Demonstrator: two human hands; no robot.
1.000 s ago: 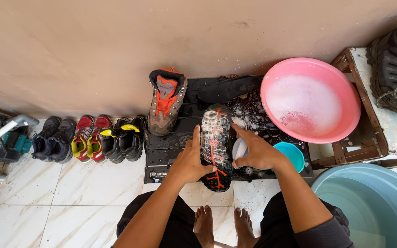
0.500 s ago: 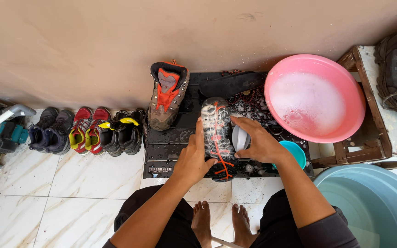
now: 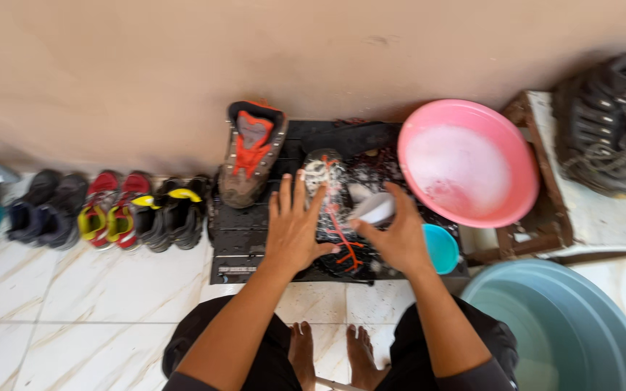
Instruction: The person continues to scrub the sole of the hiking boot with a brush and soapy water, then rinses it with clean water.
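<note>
Along the foot of the wall, at the far left, stands a row of small shoes (image 3: 110, 213), dark ones, then a red and yellow pair, then a black and yellow pair; just right of them begins a black crate (image 3: 255, 246) lying flat on the tiled floor. At the crate's back left corner a brown and orange boot (image 3: 249, 153) leans heel-up toward the wall. The left hand (image 3: 293, 230) lies flat with fingers spread, palm pressing the left flank of a soapy black shoe (image 3: 335, 210) with orange laces; that shoe sits mid-crate, its long axis running from the person toward the wall, toe end nearest the body. The right hand (image 3: 398, 235) is curled around a white brush (image 3: 372, 208), gripping it against the shoe's right side; so the shoe lies directly between the two hands, both touching it or nearly so, neither clearly nearer. Beside the right wrist sits a small blue cup (image 3: 442, 247) at the crate's front right corner; behind it a pink basin (image 3: 469, 163) of sudsy water rests tilted; at the lower right is a large grey-green tub (image 3: 566, 333); dark boots (image 3: 610, 134) lie on a ledge at the far right.
</note>
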